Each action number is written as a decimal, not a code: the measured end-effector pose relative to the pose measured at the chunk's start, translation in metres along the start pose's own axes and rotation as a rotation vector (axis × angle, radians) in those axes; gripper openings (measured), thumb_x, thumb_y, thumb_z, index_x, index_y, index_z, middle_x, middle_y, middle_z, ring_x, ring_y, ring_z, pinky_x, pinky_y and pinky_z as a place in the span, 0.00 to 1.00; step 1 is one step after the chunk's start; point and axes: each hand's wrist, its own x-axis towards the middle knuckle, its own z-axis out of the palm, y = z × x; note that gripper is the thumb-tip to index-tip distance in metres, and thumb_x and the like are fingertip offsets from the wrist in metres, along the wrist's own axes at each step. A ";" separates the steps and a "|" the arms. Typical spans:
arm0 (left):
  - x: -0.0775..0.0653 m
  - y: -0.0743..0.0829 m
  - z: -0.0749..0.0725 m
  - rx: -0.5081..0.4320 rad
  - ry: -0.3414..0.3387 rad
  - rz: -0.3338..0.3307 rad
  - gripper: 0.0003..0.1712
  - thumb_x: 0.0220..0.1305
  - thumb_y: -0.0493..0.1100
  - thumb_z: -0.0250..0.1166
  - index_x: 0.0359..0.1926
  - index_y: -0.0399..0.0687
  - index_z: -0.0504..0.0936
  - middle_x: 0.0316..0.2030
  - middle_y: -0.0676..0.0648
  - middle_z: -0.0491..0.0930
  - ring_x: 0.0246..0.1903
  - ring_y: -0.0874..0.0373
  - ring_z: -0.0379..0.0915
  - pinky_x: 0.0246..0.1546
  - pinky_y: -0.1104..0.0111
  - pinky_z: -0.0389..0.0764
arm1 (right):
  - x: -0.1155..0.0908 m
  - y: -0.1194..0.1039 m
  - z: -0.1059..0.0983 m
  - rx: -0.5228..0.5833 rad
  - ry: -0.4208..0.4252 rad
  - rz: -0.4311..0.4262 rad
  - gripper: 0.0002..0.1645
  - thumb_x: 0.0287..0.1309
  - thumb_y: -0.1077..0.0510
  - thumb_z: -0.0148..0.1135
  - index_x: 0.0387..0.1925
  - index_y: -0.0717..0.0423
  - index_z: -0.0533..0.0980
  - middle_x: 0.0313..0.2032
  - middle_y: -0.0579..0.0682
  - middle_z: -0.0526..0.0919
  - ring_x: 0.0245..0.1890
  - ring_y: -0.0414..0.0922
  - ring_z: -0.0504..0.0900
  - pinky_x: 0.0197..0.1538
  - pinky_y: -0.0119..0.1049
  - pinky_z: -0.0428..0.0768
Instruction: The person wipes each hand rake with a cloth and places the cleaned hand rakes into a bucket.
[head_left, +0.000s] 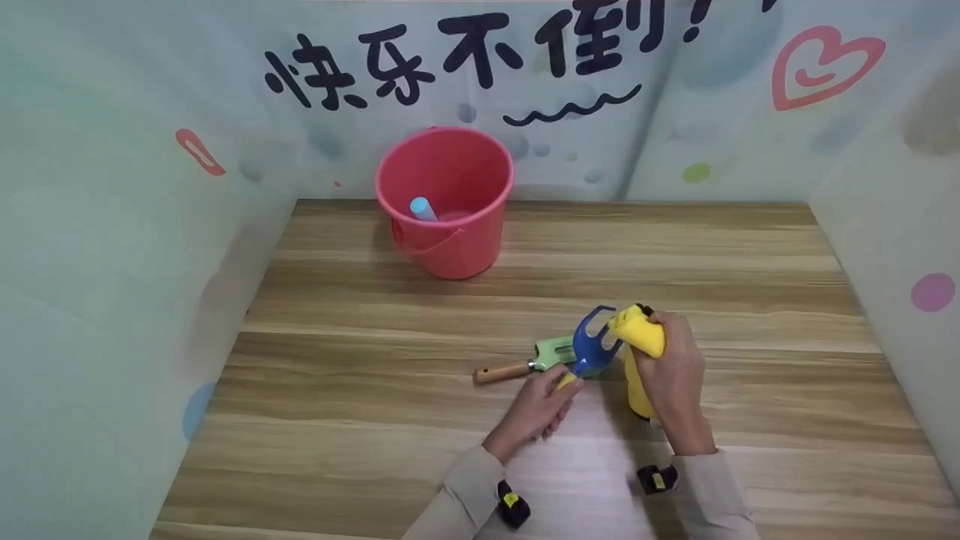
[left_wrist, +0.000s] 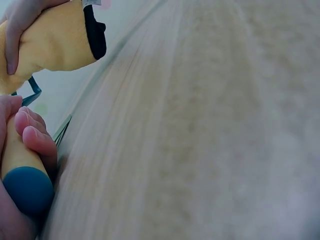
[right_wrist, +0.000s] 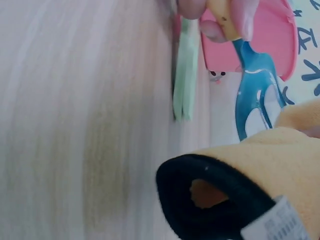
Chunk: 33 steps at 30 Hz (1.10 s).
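My left hand [head_left: 536, 405] grips the yellow handle of a blue toy hand rake [head_left: 592, 351], its handle end capped in blue. My right hand [head_left: 675, 367] holds a yellow plush tube [head_left: 641, 330], fleecy, with a black-edged opening and a white label [right_wrist: 277, 222]. The rake's tines reach up to the folded top of the plush tube, overlapping it in the head view. Beneath the rake, a green garden hand tool [head_left: 555, 349] with a wooden handle [head_left: 502, 372] lies on the table; the rake partly hides it.
A red bucket [head_left: 491, 232] stands at the back of the wooden table [head_left: 360, 435], with a light-blue stick-like thing [head_left: 422, 208] inside. Printed cloth walls [head_left: 105, 225] enclose the left, back and right sides.
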 end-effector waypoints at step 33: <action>0.000 0.000 0.002 0.023 -0.002 0.048 0.14 0.64 0.57 0.57 0.31 0.53 0.73 0.13 0.52 0.68 0.08 0.61 0.60 0.03 0.72 0.64 | 0.000 -0.020 0.013 -0.003 -0.223 -0.108 0.19 0.48 0.68 0.66 0.42 0.63 0.70 0.37 0.59 0.78 0.36 0.55 0.80 0.39 0.51 0.80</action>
